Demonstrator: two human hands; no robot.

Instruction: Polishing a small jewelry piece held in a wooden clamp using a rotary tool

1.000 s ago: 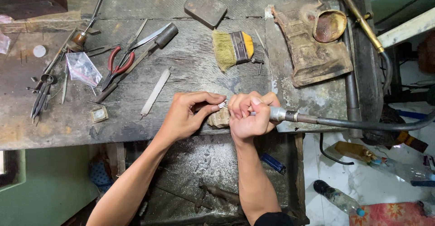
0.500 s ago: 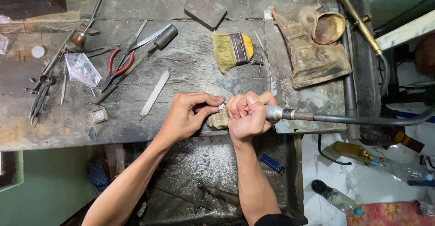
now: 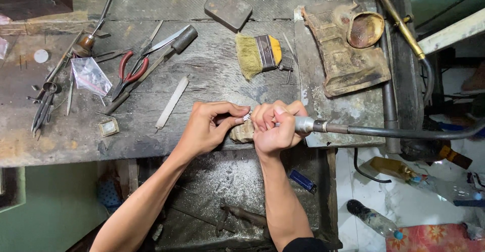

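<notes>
My left hand pinches a small silvery ring-like piece between thumb and fingertips at the front edge of a worn workbench. My right hand is closed around the metal handpiece of a rotary tool, whose dark flexible shaft runs off to the right. The tool's tip meets the small piece and is hidden by my fingers. Both hands rest against a worn wooden bench peg.
On the bench lie a yellow-banded brush, a flat file, red-handled pliers, tweezers, a plastic bag, a dark block and a scorched pad with a dish. A tray sits below; bottles lie on the floor.
The hands stay together at the bench peg; the right hand with the handpiece has shifted only slightly. Nothing else moved.
</notes>
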